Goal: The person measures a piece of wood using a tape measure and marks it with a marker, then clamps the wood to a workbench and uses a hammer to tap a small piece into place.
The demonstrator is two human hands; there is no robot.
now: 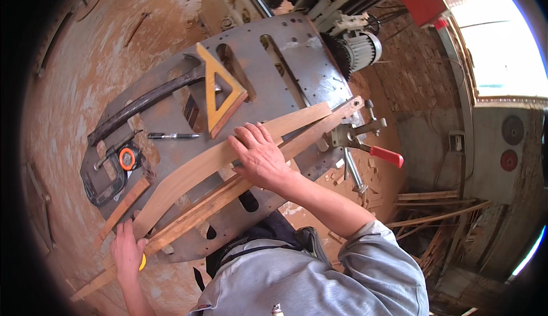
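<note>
Table, right fingers parted, seemingly gripping board

A woodworking workshop; slotted metal table; motor; wooden strips.

On the table, the board lies just beyond the bar. Beyond the board sits the set square, with the hammer to its left and the pen between hammer and board; further left, the tape measure lies beside the C-clamp.
</note>
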